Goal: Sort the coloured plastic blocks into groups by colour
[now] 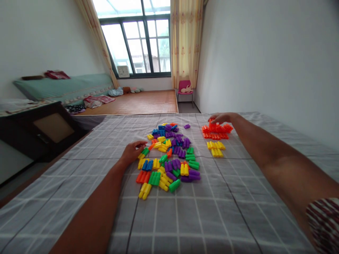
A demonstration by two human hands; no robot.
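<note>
A mixed pile of plastic bullet-shaped building blocks [174, 164] in yellow, purple, green, blue and orange lies on the checked cloth. At the pile's left edge is my left hand [131, 151], its fingers stretched out beside a green and yellow block [143, 153]; whether it touches this block is hard to make out. Farther off on the right, my right hand [220, 118] pinches an orange block [212, 124] above a cluster of orange blocks [215, 135]. Just nearer than that cluster lies a small group of yellow blocks [217, 152].
One purple block [187, 126] lies apart behind the pile. Beyond the cloth [169, 225] stand a bed with a brown mat [143, 102] and a pink chair [184, 85]. A dark cabinet [34, 130] is at left, a white wall [265, 60] at right.
</note>
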